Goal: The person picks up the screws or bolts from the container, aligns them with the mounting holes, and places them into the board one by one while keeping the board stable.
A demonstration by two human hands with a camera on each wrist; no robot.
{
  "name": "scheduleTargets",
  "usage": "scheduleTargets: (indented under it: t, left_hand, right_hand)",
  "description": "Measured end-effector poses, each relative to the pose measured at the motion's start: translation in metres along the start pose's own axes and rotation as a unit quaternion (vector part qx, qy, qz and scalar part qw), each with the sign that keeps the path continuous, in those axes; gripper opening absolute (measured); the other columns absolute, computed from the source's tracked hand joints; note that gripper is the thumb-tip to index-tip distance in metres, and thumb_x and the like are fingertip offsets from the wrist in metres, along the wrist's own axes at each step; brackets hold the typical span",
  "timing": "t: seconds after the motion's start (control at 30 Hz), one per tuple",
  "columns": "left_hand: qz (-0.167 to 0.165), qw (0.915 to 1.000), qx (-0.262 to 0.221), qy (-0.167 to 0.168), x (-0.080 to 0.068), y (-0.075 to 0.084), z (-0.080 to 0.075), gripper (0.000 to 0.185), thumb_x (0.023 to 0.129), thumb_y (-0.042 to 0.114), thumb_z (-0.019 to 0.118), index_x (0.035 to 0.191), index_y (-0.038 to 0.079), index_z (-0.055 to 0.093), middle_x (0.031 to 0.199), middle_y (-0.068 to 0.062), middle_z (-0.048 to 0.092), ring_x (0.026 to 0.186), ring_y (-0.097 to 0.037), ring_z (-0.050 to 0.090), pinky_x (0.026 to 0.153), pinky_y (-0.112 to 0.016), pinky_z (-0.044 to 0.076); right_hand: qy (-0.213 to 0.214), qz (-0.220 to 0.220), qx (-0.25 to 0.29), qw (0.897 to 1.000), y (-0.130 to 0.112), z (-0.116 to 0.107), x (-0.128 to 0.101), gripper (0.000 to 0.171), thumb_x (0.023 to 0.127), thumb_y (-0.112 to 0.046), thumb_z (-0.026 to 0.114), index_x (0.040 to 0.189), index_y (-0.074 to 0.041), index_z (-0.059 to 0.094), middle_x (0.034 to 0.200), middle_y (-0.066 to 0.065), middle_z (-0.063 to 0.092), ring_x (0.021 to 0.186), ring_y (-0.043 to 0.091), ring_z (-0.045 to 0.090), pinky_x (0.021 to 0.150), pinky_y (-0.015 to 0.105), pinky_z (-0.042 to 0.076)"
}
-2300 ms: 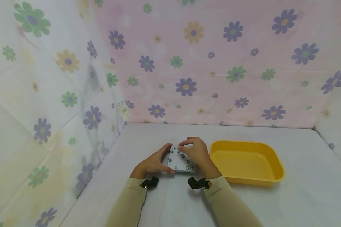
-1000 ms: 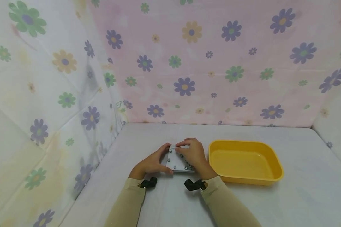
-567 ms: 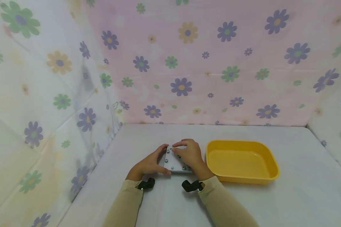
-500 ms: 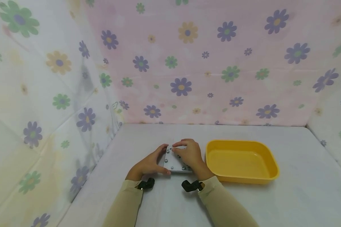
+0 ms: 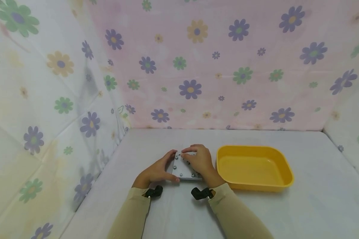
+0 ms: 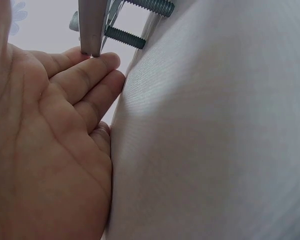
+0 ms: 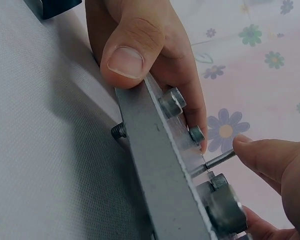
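While left hand (image 5: 155, 172) grips plate (image 5: 183, 169), right hand (image 5: 198, 161) pinches screw (image 7: 220, 159).

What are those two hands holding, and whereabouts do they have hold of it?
The left hand grips the grey metal plate by its left edge, thumb on the near corner. The right hand pinches a screw by its head end.

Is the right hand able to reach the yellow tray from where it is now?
Probably yes: the tray lies just beside the right hand, with nothing between, though its fingers now pinch a screw.
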State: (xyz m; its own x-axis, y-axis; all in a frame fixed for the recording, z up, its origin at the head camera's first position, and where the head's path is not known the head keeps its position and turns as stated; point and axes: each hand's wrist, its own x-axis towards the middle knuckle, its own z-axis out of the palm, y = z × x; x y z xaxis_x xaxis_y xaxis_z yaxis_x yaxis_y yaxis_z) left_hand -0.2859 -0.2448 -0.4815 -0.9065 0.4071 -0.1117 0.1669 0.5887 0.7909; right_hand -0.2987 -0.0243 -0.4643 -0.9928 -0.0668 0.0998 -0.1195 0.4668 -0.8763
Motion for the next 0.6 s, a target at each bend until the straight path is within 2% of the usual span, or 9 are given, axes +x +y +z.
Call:
scheduleTargets:
  t: [0.2,0.37,0.6]
  left_hand:
    - [0.0,1.0,-0.004,-0.001,-0.0007,0.0003,0.0002,0.125,0.064,0.042,0.098,0.163,0.023,0.024,0.168,-0.001,0.034,0.159,-0.022,0.022,0.128,-0.056,0.013]
    - [-0.001,1.0,-0.007,0.001,-0.0016,0.0012,-0.0002,0.125,0.064,0.041,0.098,0.164,0.023,0.024,0.168,-0.001,0.033,0.159,-0.023,0.021,0.129,-0.056,0.012]
    - [0.003,0.9999,-0.012,-0.003,-0.0005,0.0014,-0.0011,0.126,0.064,0.041,0.099,0.163,0.023,0.024,0.168,-0.002,0.033,0.159,-0.023,0.021,0.128,-0.057,0.013]
  right_hand:
    - [-0.011,0.009,0.026,1.0,0.0023,-0.0003,0.0005,0.009,0.087,-0.033,0.084,0.096,-0.032,0.084,0.128,-0.002,0.071,0.134,0.025,0.056,0.118,0.054,0.038]
    - [-0.012,0.006,0.03,0.999,0.004,0.0008,0.0018,0.008,0.088,-0.034,0.083,0.096,-0.032,0.084,0.128,-0.003,0.071,0.135,0.026,0.056,0.118,0.054,0.037]
    - [-0.016,0.025,0.031,0.999,0.0029,0.0006,0.0013,0.007,0.088,-0.033,0.083,0.095,-0.031,0.084,0.127,-0.003,0.072,0.134,0.024,0.056,0.117,0.054,0.038]
